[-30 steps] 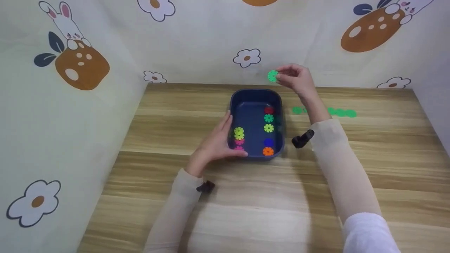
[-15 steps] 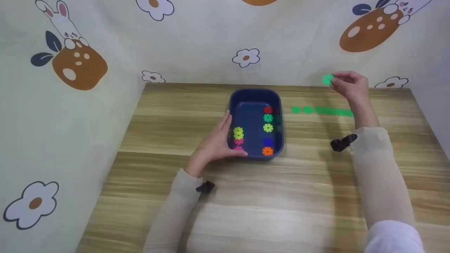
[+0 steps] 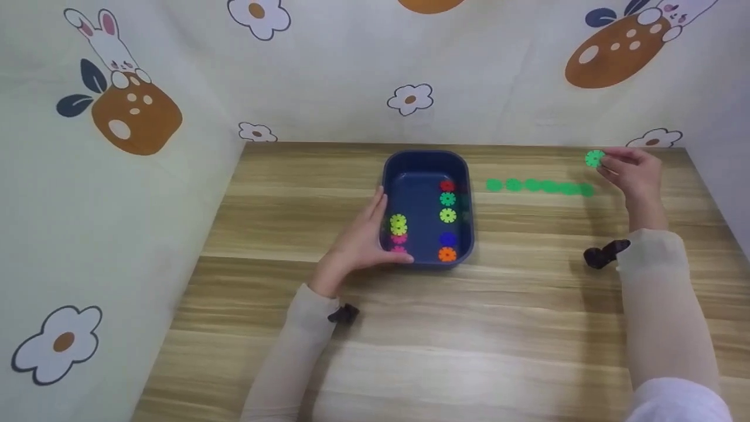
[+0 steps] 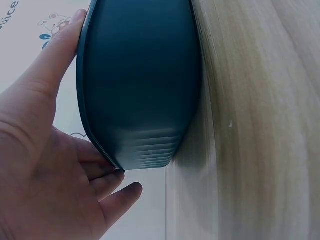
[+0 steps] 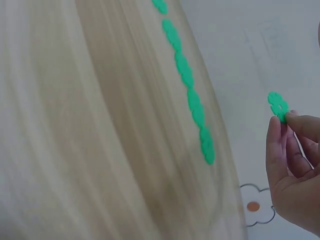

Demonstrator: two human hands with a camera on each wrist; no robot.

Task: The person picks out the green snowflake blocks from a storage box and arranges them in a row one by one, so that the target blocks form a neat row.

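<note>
In the head view, my left hand point(image 3: 361, 240) spans the near-left corner of a dark blue plastic box point(image 3: 419, 265), thumb along its near rim and fingers along its left side. The left wrist view shows the fingers point(image 4: 111, 186) fairly straight against the rim. My right hand point(image 3: 638, 179) pinches a green notched disc, a snowflake building piece point(image 3: 594, 158), between thumb and fingertips. It is held above the table's far right part, past the right end of a row of green snowflake pieces point(image 3: 532, 184). The right wrist view shows this piece point(image 5: 277, 104) raised off the table.
Inside the box, a red piece point(image 3: 447, 185), a green one point(image 3: 447, 198), a yellow one point(image 3: 447, 215), a blue one point(image 3: 447, 238) and an orange one point(image 3: 447, 254) line the right side. Yellow pieces point(image 3: 398, 223) and pink pieces point(image 3: 399, 240) lie at left. A patterned cloth wall point(image 3: 328, 76) borders the table.
My right hand has carried the green snowflake piece from beyond the box to the right, then lower, past the row's right end. The left hand and the box have stayed in place.
</note>
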